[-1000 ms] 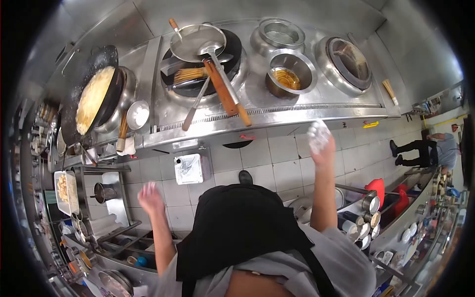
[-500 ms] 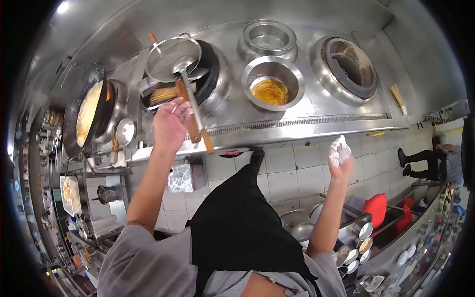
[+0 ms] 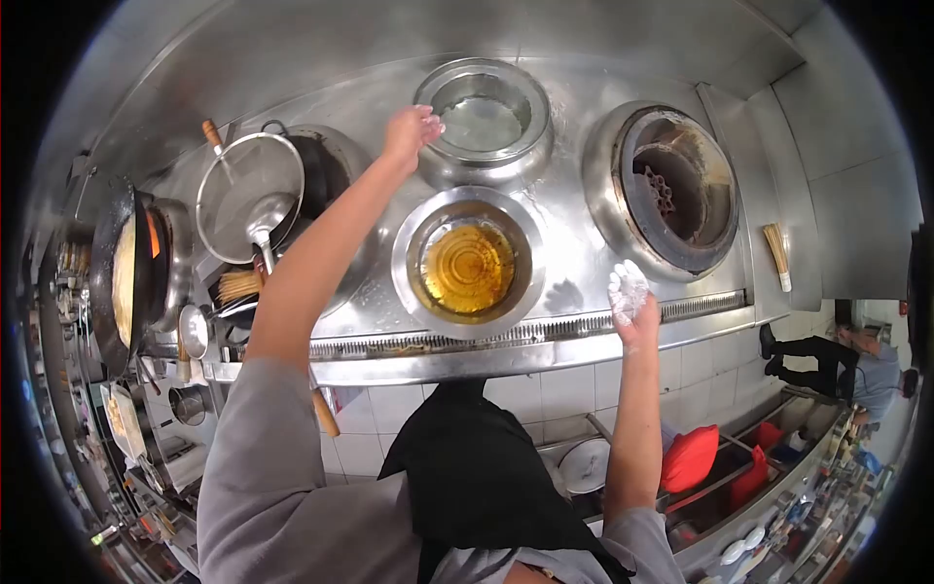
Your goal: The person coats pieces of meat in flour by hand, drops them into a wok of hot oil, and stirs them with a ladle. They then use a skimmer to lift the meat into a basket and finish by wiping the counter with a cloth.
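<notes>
My left hand (image 3: pixel 413 134) reaches to the left rim of a round metal pot (image 3: pixel 449 161) holding clear liquid. Its fingers are loosely bent and apart, with white powder on the tips and no object in them. Below that pot stands a wide metal basin (image 3: pixel 407 263) with amber, oily liquid (image 3: pixel 469 270) in it. White powder coats the fingers of my right hand (image 3: pixel 632 304), held over the stove's front edge. Those fingers point up, slightly curved, and I see nothing held in them.
At the left lie a round strainer (image 3: pixel 219 185), a ladle (image 3: pixel 268 212) and a bamboo brush (image 3: pixel 236 286). A wok (image 3: pixel 103 282) tilts further left. An uncovered burner (image 3: pixel 623 185) sits at the right, near another brush (image 3: pixel 777 255). Another person (image 3: pixel 856 370) is far right.
My left hand has moved from beside the ladle handle up and right to the pot of clear liquid. My right hand now hangs above the stove's edge. The view has shifted closer to the stove.
</notes>
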The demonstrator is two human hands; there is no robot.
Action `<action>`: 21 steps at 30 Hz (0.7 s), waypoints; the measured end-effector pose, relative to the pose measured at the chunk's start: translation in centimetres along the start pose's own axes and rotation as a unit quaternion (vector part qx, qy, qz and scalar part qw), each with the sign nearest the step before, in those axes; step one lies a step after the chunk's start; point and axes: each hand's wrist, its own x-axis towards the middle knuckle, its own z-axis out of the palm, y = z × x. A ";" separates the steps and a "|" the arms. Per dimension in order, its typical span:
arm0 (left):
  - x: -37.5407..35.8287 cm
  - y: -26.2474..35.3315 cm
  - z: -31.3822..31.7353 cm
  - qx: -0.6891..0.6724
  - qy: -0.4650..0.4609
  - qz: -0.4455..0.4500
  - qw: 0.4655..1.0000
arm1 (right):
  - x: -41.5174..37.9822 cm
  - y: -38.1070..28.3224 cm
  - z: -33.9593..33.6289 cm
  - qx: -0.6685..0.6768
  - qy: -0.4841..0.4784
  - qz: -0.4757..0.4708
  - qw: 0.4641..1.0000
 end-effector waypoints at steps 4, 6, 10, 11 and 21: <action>13.8 -8.7 0.8 0.329 0.086 0.150 0.928 | 5.3 1.7 -0.1 -0.081 -0.016 0.027 0.996; 15.5 -10.6 2.1 0.422 0.137 0.149 0.884 | 8.9 3.0 0.2 -0.102 -0.011 0.042 0.994; 19.3 -16.0 3.7 0.200 0.001 -0.121 0.972 | 17.1 5.3 4.4 -0.097 -0.037 0.082 0.991; 16.2 -14.6 5.4 0.000 -0.106 -0.206 0.973 | 19.5 6.0 5.7 -0.087 -0.049 0.082 0.992; 6.5 -1.3 14.2 0.365 -0.305 0.143 0.868 | 31.2 12.1 9.8 -0.155 -0.004 0.059 0.986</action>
